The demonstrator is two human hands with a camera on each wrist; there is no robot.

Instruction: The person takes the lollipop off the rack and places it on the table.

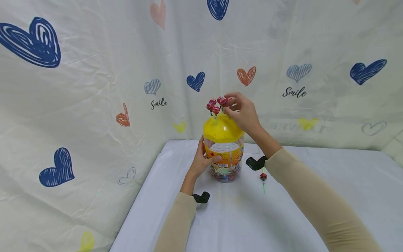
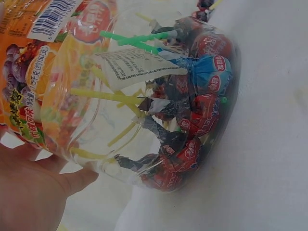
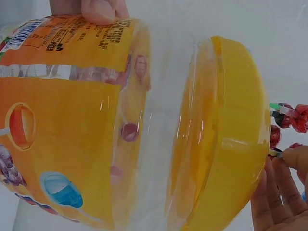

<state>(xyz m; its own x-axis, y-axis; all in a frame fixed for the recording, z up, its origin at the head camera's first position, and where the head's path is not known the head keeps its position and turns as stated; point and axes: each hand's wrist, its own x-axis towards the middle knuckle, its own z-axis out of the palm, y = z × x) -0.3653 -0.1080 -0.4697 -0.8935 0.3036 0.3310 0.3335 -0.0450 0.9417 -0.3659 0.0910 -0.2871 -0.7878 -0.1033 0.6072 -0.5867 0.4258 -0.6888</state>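
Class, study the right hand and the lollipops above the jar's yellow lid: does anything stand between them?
Nothing visible does. The right hand pinches one lollipop just above the yellow lid; the other lollipops cluster beside it, not in the way.

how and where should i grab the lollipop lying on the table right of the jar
Probably by its thin green stick, pinched from above on the near side: the lollipop lies on the table with that stick toward the viewer and its round wrapped head farther away.
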